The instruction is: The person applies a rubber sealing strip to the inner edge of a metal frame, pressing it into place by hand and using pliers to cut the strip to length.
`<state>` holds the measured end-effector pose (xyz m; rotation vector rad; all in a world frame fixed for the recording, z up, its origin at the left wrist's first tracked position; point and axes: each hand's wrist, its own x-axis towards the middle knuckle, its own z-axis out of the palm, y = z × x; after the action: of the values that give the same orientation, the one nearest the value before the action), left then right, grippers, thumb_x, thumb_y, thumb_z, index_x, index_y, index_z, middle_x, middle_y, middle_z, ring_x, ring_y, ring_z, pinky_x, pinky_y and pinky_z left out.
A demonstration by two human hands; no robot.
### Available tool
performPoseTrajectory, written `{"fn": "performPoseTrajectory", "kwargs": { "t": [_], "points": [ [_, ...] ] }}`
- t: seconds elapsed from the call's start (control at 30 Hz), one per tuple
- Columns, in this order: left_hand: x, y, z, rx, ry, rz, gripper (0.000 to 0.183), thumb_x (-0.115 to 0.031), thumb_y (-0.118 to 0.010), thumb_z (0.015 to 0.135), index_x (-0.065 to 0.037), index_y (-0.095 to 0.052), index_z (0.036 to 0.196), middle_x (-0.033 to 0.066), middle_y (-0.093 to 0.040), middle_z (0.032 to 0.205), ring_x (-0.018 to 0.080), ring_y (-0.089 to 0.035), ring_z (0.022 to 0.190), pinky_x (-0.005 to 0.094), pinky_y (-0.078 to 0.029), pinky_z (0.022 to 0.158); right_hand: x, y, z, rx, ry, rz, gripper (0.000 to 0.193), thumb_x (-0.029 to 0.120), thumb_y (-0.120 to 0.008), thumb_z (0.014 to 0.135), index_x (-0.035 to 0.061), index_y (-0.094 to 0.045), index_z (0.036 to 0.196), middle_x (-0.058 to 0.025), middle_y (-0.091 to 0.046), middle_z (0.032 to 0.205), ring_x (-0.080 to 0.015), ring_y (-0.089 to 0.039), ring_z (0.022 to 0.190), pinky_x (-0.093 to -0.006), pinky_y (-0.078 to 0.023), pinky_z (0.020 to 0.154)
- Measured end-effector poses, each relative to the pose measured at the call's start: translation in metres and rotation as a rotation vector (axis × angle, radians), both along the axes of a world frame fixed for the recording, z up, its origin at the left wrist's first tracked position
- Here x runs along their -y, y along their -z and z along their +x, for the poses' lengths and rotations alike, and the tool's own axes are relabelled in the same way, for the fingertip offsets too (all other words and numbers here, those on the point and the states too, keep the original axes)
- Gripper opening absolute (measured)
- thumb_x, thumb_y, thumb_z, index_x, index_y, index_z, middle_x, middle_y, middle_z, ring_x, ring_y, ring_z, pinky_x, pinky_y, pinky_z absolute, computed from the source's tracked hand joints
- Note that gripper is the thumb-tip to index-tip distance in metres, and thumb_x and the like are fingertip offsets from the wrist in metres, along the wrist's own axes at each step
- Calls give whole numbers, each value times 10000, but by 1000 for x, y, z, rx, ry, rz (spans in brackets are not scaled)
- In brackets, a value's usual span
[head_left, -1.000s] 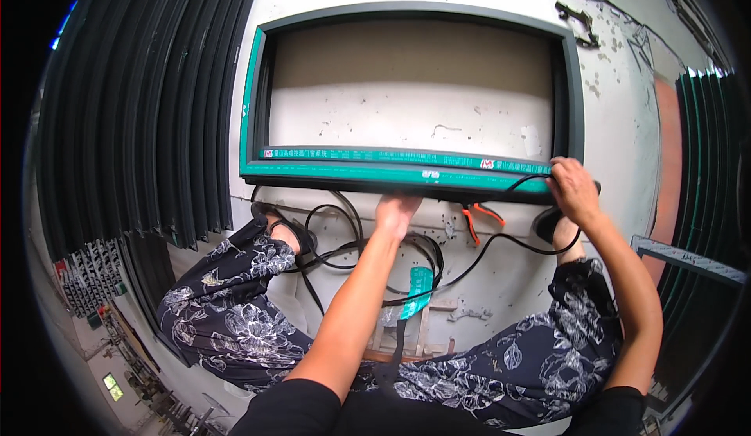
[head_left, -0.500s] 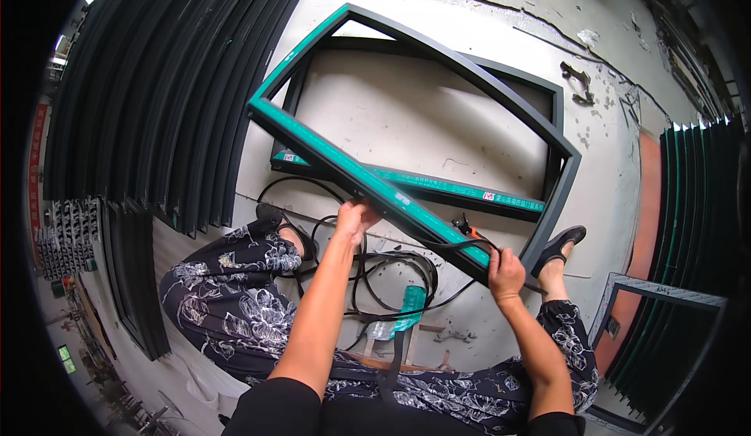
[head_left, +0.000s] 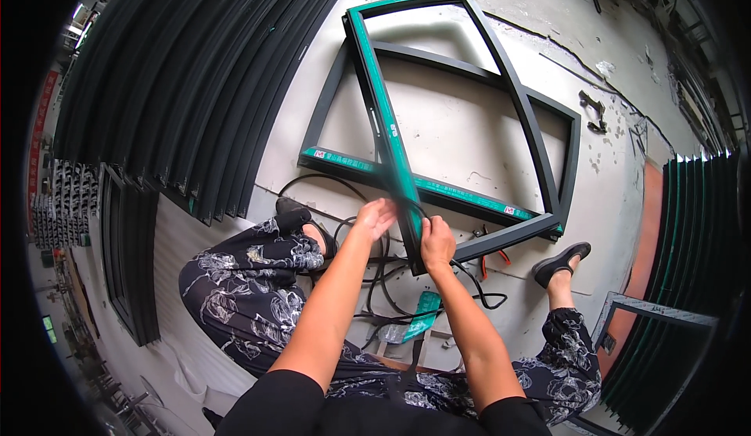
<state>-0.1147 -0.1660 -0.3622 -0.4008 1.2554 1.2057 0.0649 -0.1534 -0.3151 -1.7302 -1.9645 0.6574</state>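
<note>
Head view: through the camera I see two bare hands at the near corner of a dark, green-filmed upper window frame (head_left: 382, 100).
The upper window frame is turned askew across a matching lower window frame (head_left: 469, 194) on the pale floor. My right hand (head_left: 438, 242) is curled around the upper one's green rail near that corner; my left hand (head_left: 377, 218) is spread with loose fingers just beside the rail, blurred, so I cannot tell whether it touches. Orange-handled pliers (head_left: 498, 257) lie near the right hand; dark profiles (head_left: 203, 76) stand stacked at left.
</note>
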Motion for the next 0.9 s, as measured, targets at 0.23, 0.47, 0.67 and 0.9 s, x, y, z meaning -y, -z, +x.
{"fn": "performPoseTrajectory", "kwargs": {
  "t": [0.23,0.47,0.67,0.9],
  "points": [
    [3,13,-16,-237,88,-94,203,-226,-478,948,-59,-518,1055,112,-633,1053,260,-618,995,416,-496,870,31,-51,-2,73,-243,-34,200,190,-669,797,58,-589,924,-132,-570,813,-339,-561,747,-432,-456,662],
    [-23,-14,0,-270,83,-105,267,-299,-432,963,-73,-573,969,61,-661,896,181,-642,766,319,-503,645,43,-58,-30,-19,-314,48,207,140,-627,846,33,-600,1022,-120,-614,765,-273,-589,672,-374,-473,599],
    [-46,-10,-28,-414,-10,-21,269,-277,-455,971,-34,-569,971,60,-646,862,145,-615,701,265,-499,593,35,-65,-23,-913,181,-1231,244,182,-535,938,-25,-587,1057,0,-572,741,-56,-466,571,-176,-354,469],
    [-106,41,-97,-1173,348,16,204,-125,-523,922,11,-591,1058,63,-642,833,107,-592,701,245,-492,637,37,-53,-18,-945,113,-1285,253,199,-510,953,-5,-585,1082,29,-520,721,-38,-365,531,-177,-269,456]
  ]
}}
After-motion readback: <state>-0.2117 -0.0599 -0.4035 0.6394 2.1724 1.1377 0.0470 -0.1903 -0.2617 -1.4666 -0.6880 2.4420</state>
